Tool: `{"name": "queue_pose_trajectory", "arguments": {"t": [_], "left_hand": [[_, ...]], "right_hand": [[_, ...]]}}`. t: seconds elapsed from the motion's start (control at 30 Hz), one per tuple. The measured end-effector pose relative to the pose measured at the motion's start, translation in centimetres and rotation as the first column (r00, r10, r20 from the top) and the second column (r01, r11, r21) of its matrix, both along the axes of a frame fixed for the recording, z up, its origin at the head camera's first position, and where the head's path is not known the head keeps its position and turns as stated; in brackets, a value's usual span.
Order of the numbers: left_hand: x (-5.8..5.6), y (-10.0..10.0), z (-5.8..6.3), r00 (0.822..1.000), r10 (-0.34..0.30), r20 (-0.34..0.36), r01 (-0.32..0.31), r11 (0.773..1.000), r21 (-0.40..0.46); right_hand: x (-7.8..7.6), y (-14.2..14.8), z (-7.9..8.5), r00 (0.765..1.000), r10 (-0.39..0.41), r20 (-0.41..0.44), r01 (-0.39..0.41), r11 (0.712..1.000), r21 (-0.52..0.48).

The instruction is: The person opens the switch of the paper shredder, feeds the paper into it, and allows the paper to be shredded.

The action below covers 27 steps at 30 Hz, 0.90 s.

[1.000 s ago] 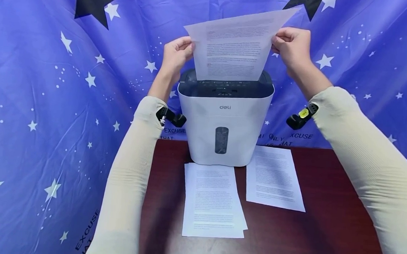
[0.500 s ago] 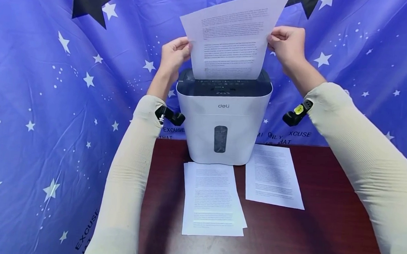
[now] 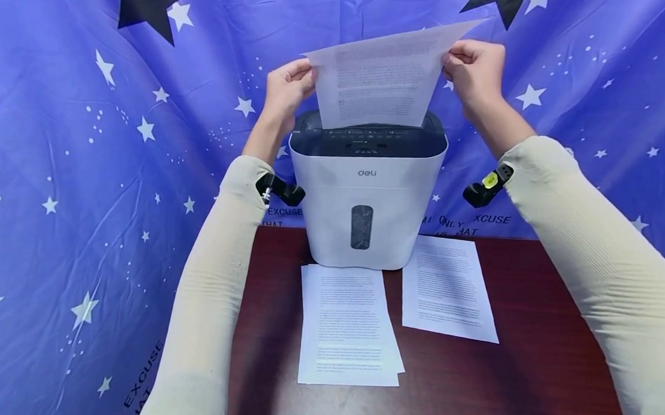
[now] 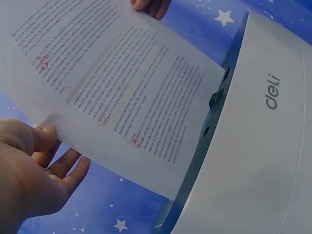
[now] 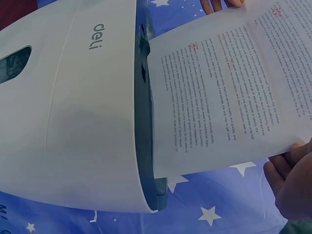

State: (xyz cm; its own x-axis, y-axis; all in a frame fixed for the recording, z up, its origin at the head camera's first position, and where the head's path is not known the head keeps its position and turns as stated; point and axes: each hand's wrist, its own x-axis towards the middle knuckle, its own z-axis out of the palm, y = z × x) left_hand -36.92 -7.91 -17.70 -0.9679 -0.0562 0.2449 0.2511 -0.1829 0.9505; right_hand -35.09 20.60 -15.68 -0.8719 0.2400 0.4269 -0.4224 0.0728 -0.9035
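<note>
A printed sheet of paper [image 3: 380,78] stands over the white shredder [image 3: 332,214] marked "deli", its lower edge at the dark top. My left hand [image 3: 285,93] pinches the sheet's left edge between thumb and fingers. At the right edge, my right hand [image 3: 476,72] pinches it the same way, slightly higher. The sheet's upper part leans back, away from me. In the left wrist view, small red marks show on the paper [image 4: 112,92] among the text. Whether the lower edge has entered the slot is hard to tell.
Several printed sheets [image 3: 349,327] lie overlapped on the dark red table [image 3: 441,389] in front of the shredder. Another printed sheet [image 3: 449,289] lies to its right. A blue curtain with stars [image 3: 115,158] hangs behind and at the left.
The sheet's top edge first rose and tilted upright, then dropped back away from me. Both hands kept their pinch and moved only slightly. The sheets on the table stayed put.
</note>
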Motion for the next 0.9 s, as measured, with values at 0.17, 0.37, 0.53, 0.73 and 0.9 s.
{"name": "queue_pose_trajectory", "arguments": {"t": [0.17, 0.37, 0.53, 0.73, 0.9], "left_hand": [[-0.1, -0.1, -0.3, 1.0, -0.009, -0.005, 0.009, 1.0, -0.014], [0.1, -0.1, -0.1, 0.999, -0.02, -0.025, 0.02, 1.0, -0.007], [0.1, -0.2, 0.1, 1.0, -0.015, 0.019, 0.015, 1.0, -0.024], [-0.4, 0.0, 0.3, 0.996, -0.002, 0.09, 0.01, 0.996, -0.086], [-0.8, 0.1, 0.4, 0.987, 0.021, 0.159, -0.001, 0.993, -0.121]], "right_hand": [[0.2, 0.2, -0.2, 1.0, 0.03, 0.002, -0.03, 1.0, 0.001], [0.4, 0.2, 0.1, 0.999, 0.051, 0.016, -0.051, 0.999, 0.01], [0.3, 0.3, 0.2, 0.996, 0.056, 0.066, -0.06, 0.997, 0.052], [-0.2, 0.4, 0.1, 0.989, 0.04, 0.139, -0.055, 0.993, 0.106], [-1.0, 0.5, -0.1, 0.982, 0.035, 0.185, -0.061, 0.989, 0.138]]}}
